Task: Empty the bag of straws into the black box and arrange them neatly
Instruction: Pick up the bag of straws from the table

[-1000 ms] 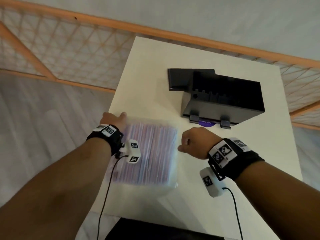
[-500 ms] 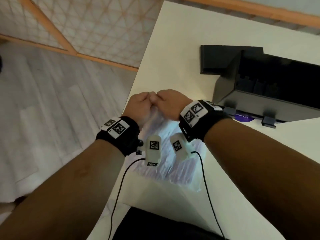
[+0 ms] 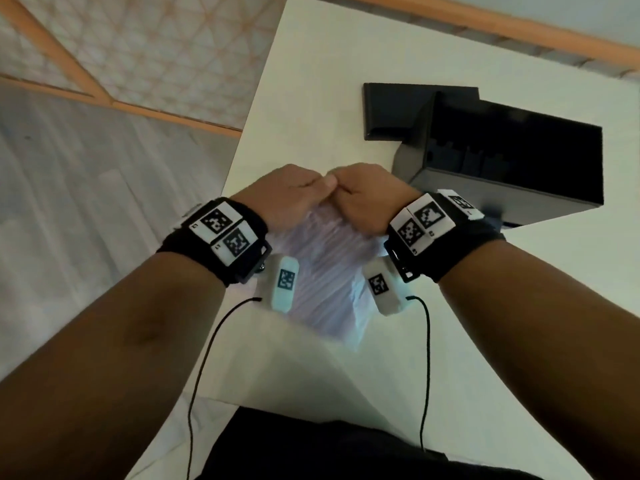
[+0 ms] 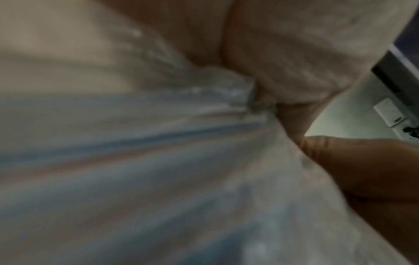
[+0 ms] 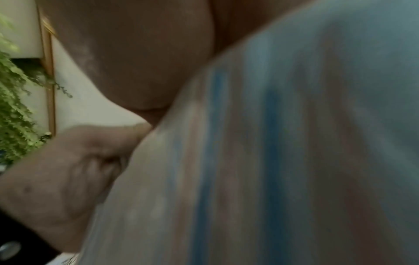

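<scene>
A clear plastic bag of striped straws (image 3: 325,271) hangs between my wrists above the white table (image 3: 311,81). My left hand (image 3: 287,192) and right hand (image 3: 367,192) pinch the bag's top edge side by side, knuckles touching. The left wrist view shows the bag (image 4: 158,161) bunched under curled fingers (image 4: 362,170). Blurred blue and pink straws fill the bag (image 5: 294,161) in the right wrist view. The black box (image 3: 512,174) stands open-topped to the right of my hands, with dividers inside.
A flat black lid (image 3: 398,112) lies against the box's far left corner. The table's left edge runs just beside my left hand, with grey floor (image 3: 86,237) below. An orange-framed net fence (image 3: 156,46) stands beyond the table.
The bag lay flat on the table under my left hand a second ago. Both hands came together on its top edge and lifted it; they still hold it there.
</scene>
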Demonstrator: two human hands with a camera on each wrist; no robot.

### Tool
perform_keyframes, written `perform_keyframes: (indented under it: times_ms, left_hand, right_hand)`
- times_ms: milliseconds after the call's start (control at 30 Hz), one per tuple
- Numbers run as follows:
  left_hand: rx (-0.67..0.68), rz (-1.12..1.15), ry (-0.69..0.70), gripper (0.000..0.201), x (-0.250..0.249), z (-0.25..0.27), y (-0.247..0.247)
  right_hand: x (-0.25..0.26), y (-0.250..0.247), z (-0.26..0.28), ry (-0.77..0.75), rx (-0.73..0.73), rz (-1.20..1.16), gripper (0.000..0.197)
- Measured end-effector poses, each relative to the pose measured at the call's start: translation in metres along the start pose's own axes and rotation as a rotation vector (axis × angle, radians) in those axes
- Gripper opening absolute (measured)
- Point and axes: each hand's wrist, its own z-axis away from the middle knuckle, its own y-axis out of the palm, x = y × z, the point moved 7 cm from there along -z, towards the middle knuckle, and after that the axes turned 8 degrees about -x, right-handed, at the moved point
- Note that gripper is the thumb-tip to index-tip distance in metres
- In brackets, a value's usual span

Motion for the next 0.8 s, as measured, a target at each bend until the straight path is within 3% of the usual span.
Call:
perform_keyframes:
  times_ms: [100, 167, 267, 333, 400, 500, 600, 667, 800]
  left_hand:
    - [-0.008, -0.005, 0.088, 0.042, -0.017, -0.002, -0.004]
    - [-0.083, -0.050, 0.146, 0.040, -0.025, -0.004, -0.010]
    - [-0.212, -0.036, 0.160, 0.039, -0.030, -0.008, -0.022]
    - [-0.211, -0.052, 0.188, 0.039, -0.041, -0.011, -0.017]
    - [-0.222, -0.054, 0.227, 0.038, -0.056, -0.013, -0.011]
    - [-0.364, 0.079, 0.231, 0.040, -0.071, -0.012, -0.020]
    - [-0.468, 0.254, 0.223, 0.043, -0.073, -0.005, -0.028]
    - [-0.541, 0.359, 0.089, 0.050, -0.059, -0.001, -0.027]
    - [-0.690, 0.379, -0.365, 0.071, -0.008, 0.011, -0.032]
  right_hand:
    - [-0.005, -0.022, 0.015, -0.023, -0.041, 0.034, 0.033]
    - [-0.021, -0.039, 0.033, 0.000, -0.073, 0.088, 0.035]
    - [-0.053, -0.067, 0.073, 0.098, -0.098, 0.139, 0.037]
    - [-0.065, -0.076, 0.092, 0.180, -0.084, 0.084, 0.036]
    - [-0.074, -0.078, 0.100, 0.276, -0.111, -0.053, 0.034]
    - [-0.084, -0.082, 0.107, 0.456, -0.211, -0.461, 0.036]
    - [-0.079, -0.079, 0.110, 0.531, -0.216, -0.758, 0.035]
    - [-0.072, -0.073, 0.107, 0.546, -0.185, -0.853, 0.033]
    - [-0.062, -0.067, 0.097, 0.546, -0.151, -0.950, 0.033]
